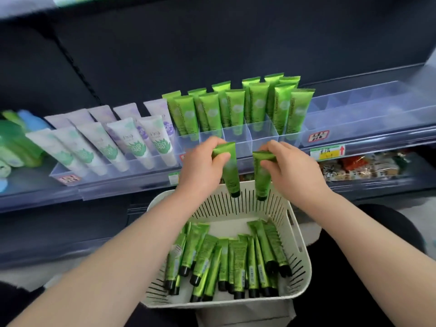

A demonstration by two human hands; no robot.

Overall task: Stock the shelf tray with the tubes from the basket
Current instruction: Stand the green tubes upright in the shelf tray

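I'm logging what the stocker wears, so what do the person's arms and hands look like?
The left forearm and right forearm are bare to the frame edge, no sleeves in view. The left hand and right hand wear no gloves; no rings, watch or wristband show.

The left hand (203, 168) partly covers the crimped top of one glossy green plastic tube (230, 171); the right hand (290, 166), that of a second green tube (262, 180). Blurred green and blue soft packs (14, 142) at the left end of the dark shelf (113, 187) run off the picture's edge. Print on the yellow price label (326, 152) at the shelf's front edge is unreadable. Red and brown packets (361, 167) below are smeared.
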